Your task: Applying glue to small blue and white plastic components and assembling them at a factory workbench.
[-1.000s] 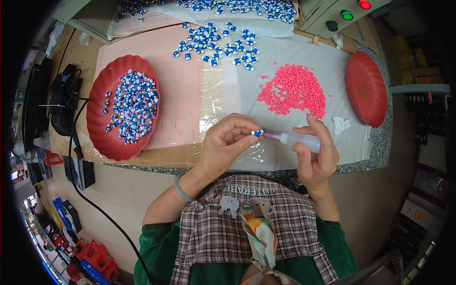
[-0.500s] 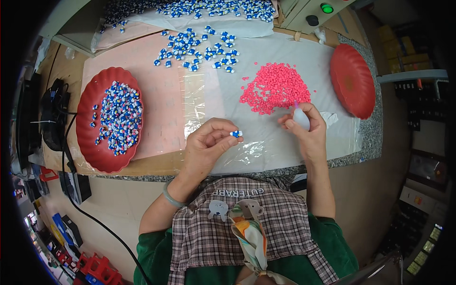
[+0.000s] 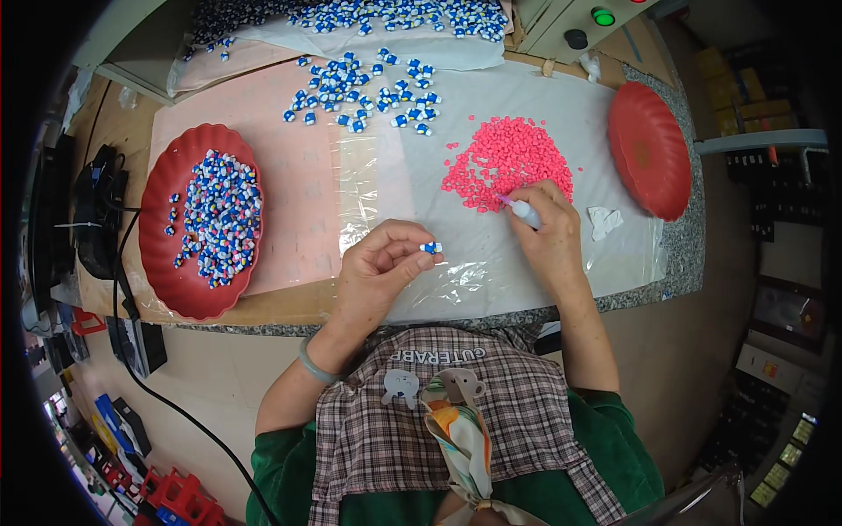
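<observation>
Carefully, I'd keep the white applicator (image 3: 526,213) steady at the near edge of the pink bead heap (image 3: 507,167), nozzle touching one bead only, so neighbours don't come along. My right hand (image 3: 551,235) has its fingers wrapped shut around that applicator. My left hand (image 3: 379,273) waits near the table's front edge, thumb and forefinger pinched on one small blue-and-white piece (image 3: 430,249), which I'd hold level. By count: two red scalloped dishes, the left dish (image 3: 175,289) holding many finished pieces, the right dish (image 3: 649,162) bare; one loose blue-and-white scatter (image 3: 368,88), too many to count.
</observation>
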`<action>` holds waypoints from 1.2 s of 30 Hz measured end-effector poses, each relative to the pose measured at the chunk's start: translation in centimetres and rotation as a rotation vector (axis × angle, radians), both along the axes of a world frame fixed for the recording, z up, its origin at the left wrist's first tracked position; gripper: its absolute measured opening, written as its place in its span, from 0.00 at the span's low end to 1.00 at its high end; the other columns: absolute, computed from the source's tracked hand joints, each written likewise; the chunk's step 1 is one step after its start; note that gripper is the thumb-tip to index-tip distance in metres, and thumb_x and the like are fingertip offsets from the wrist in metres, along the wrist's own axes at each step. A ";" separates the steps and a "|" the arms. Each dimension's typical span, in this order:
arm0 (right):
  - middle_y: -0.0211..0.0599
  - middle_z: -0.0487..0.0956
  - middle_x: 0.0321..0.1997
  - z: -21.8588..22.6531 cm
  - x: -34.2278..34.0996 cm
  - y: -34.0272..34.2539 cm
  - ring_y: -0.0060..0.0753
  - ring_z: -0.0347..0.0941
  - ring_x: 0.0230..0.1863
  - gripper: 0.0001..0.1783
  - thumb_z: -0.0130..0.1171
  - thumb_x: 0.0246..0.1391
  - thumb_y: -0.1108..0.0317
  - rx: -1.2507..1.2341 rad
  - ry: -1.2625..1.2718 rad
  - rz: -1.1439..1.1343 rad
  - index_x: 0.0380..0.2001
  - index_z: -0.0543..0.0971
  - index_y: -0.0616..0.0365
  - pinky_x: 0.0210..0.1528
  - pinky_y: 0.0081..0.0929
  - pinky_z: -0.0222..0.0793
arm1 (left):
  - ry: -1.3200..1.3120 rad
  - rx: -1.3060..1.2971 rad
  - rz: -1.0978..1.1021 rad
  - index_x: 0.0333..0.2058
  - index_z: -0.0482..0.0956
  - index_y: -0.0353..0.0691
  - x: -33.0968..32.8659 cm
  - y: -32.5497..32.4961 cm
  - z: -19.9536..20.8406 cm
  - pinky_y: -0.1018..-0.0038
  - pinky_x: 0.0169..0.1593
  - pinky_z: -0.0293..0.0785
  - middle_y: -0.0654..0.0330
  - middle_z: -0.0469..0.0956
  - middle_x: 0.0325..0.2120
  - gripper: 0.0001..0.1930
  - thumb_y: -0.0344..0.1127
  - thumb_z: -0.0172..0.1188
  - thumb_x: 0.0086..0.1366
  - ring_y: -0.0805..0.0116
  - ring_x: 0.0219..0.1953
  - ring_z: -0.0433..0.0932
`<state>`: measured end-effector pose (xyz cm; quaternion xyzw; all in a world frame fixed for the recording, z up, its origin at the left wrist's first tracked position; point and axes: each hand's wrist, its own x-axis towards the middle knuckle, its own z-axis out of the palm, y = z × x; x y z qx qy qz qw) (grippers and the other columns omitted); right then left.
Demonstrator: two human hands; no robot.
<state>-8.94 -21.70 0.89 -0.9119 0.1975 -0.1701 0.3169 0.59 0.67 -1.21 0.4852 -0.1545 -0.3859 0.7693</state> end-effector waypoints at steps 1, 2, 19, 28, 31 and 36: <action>0.38 0.76 0.32 0.1 0.0 0.0 0.36 0.75 0.33 0.09 0.63 0.45 0.79 -0.003 0.004 0.011 0.33 0.80 0.62 0.35 0.28 0.70 | 0.001 0.000 0.002 0.42 0.74 0.30 0.0 0.0 0.0 0.73 0.53 0.77 0.59 0.75 0.41 0.10 0.18 0.58 0.62 0.70 0.45 0.78; 0.39 0.76 0.31 0.1 0.1 0.0 0.37 0.75 0.32 0.09 0.63 0.45 0.78 -0.006 0.008 0.022 0.33 0.80 0.62 0.35 0.28 0.70 | 0.004 0.009 -0.003 0.43 0.74 0.30 0.1 0.0 -0.1 0.74 0.53 0.77 0.59 0.75 0.41 0.10 0.18 0.58 0.62 0.70 0.45 0.78; 0.34 0.78 0.31 0.4 -0.2 0.6 0.26 0.73 0.31 0.05 0.61 0.47 0.79 0.335 0.016 0.056 0.30 0.76 0.62 0.36 0.24 0.69 | 0.013 0.064 -0.018 0.46 0.76 0.30 -0.4 -0.3 1.1 0.75 0.49 0.77 0.57 0.75 0.44 0.12 0.21 0.58 0.64 0.67 0.43 0.80; 0.41 0.78 0.34 0.8 -0.9 3.0 0.24 0.74 0.29 0.07 0.60 0.47 0.84 0.887 -0.136 0.284 0.30 0.76 0.63 0.32 0.21 0.71 | -0.017 0.060 -0.189 0.47 0.76 0.28 -0.7 -0.8 0.2 0.76 0.49 0.78 0.56 0.74 0.46 0.12 0.20 0.56 0.64 0.68 0.44 0.79; 0.44 0.78 0.34 0.7 -1.0 3.5 0.26 0.75 0.28 0.06 0.60 0.48 0.84 1.061 -0.115 0.243 0.30 0.77 0.64 0.30 0.21 0.73 | 0.000 0.043 -0.120 0.46 0.77 0.30 -0.9 -0.8 0.0 0.78 0.50 0.78 0.58 0.74 0.44 0.12 0.18 0.57 0.62 0.70 0.44 0.79; 0.44 0.78 0.35 -0.1 -1.2 4.0 0.28 0.76 0.30 0.05 0.60 0.49 0.84 1.205 -0.097 0.239 0.30 0.77 0.66 0.32 0.24 0.75 | -0.062 0.076 -0.092 0.45 0.78 0.30 -1.0 -0.9 0.4 0.78 0.49 0.78 0.58 0.73 0.45 0.12 0.18 0.57 0.62 0.70 0.44 0.79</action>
